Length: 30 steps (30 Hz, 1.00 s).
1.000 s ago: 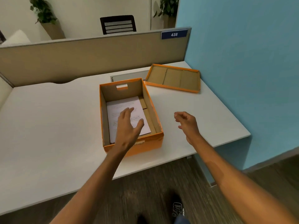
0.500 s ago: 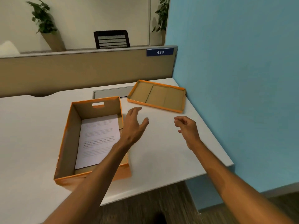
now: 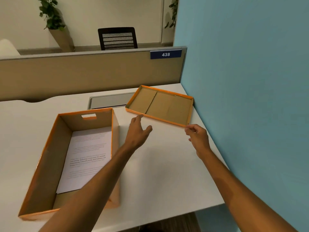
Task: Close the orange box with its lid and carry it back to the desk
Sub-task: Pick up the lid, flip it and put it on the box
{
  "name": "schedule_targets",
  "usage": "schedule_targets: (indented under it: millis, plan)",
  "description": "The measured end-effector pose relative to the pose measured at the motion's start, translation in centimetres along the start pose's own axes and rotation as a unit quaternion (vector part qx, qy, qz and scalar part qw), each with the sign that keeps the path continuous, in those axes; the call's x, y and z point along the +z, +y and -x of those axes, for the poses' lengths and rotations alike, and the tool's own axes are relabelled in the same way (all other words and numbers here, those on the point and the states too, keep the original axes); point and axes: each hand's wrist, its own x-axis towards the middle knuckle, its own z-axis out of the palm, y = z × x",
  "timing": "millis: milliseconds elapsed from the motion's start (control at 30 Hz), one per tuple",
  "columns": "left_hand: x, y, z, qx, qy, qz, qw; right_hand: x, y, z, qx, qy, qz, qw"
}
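- Shallow orange cardboard lid (image 3: 160, 107), inside up, far right on the white table (image 3: 167, 173); judged light, fairly stiff, best held at opposite rims.
- Left hand (image 3: 138, 131) open, fingers spread just short of its near rim; right hand (image 3: 198, 138) loosely curled, empty, at its near right corner.
- Open orange cardboard box (image 3: 50, 158) holding printed sheets (image 3: 87, 158), near left.
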Motion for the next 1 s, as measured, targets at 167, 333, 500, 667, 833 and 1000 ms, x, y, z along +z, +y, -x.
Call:
schedule_targets:
  millis: [167, 333, 500, 667, 833, 1000]
  plan:
    - [2.9, -2.4, -5.2, -0.066, -0.021, 0.059, 0.996, 1.7, 1.1, -4.3, 0.033, 0.015, 0.031, 0.999]
    - [6.1, -4.6, -10.6, -0.241, -0.027, 0.283, 0.928, 3.6, 2.2, -9.1, 0.069, 0.048, 0.063, 0.994]
    - [8.6, -5.4, -15.1, -0.365, -0.025, 0.474, 0.801, 4.8, 3.3, -13.3, 0.118, 0.1, 0.075, 0.985]
    - [10.8, -5.5, -17.7, -0.388, -0.046, 0.514, 0.763, 5.3, 4.4, -15.9, 0.184, 0.134, 0.035, 0.973]
    - [12.6, -5.5, -18.8, -0.396, -0.073, 0.517, 0.755, 5.1, 5.3, -17.2, 0.226, 0.141, -0.024, 0.964]
    - [12.6, -5.8, -19.0, -0.388, -0.063, 0.551, 0.736, 4.2, 4.5, -17.0, 0.234, 0.094, -0.094, 0.963]
